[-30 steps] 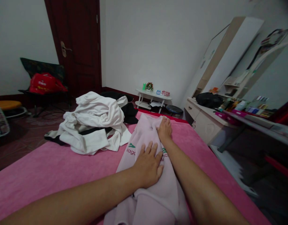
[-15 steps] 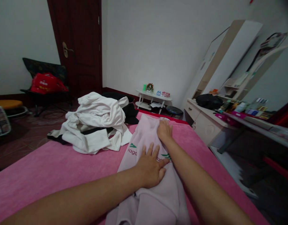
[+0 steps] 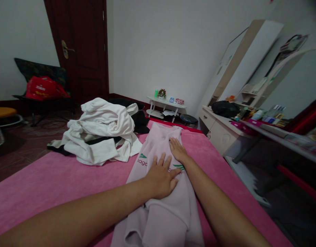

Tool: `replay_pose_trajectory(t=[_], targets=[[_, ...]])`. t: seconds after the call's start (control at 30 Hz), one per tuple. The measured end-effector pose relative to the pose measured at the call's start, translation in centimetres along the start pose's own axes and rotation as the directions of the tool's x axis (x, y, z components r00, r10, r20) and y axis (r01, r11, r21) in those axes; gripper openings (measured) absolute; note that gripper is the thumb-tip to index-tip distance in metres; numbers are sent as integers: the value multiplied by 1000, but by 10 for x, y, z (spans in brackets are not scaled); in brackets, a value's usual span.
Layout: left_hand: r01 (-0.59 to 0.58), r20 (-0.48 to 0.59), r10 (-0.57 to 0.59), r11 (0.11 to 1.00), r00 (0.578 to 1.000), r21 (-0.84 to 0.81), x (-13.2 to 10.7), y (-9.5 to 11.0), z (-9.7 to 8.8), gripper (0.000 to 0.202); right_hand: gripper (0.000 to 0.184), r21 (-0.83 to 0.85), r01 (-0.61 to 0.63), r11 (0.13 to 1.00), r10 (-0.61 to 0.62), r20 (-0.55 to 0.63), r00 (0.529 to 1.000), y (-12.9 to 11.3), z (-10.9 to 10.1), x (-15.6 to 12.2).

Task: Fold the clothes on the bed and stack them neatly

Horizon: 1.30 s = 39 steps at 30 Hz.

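A pale pink garment with green and dark red lettering lies lengthwise in a narrow, folded shape on the pink bedspread. My left hand rests flat on its middle, fingers spread, covering part of the print. Farther up, near the right edge of the cloth, my right hand lies palm down with its fingers stretched out. Neither hand grips the fabric. Whether the garment is a sweatshirt or another piece of clothing I cannot tell.
Left of the garment is a heap of white clothes with black clothes behind. A low white table stands by the far wall. On the right are a dresser and a grey-edged table. A chair holds a red bag.
My right hand has drawn back a little from the garment's far end and lies flatter. My left hand stays spread on the cloth. The view has shifted slightly.
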<state>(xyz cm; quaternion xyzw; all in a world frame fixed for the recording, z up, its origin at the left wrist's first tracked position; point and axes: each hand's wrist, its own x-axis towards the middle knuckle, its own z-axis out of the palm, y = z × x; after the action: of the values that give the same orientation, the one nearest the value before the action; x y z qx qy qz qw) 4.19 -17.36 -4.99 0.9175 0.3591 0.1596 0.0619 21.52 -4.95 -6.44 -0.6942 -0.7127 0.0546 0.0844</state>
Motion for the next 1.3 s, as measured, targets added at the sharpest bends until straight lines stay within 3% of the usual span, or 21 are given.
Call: replay_pose_trajectory(t=[0.37,0.67,1.3], targets=[[2,-4,-2,1000,1000,2,-1,0,0,47,56,1,11,1000,-11,-6,1000,3,-1,-21],[6,-1,-6,1000,1000,-2,-1,3,-2,46,57,-51,85,995,-88,-52,995,14,7,-35],[-6,-4,5,1000,1000,-3,0,1,1,44,56,-63,57,996,-63,-87,994,13,7,-47]])
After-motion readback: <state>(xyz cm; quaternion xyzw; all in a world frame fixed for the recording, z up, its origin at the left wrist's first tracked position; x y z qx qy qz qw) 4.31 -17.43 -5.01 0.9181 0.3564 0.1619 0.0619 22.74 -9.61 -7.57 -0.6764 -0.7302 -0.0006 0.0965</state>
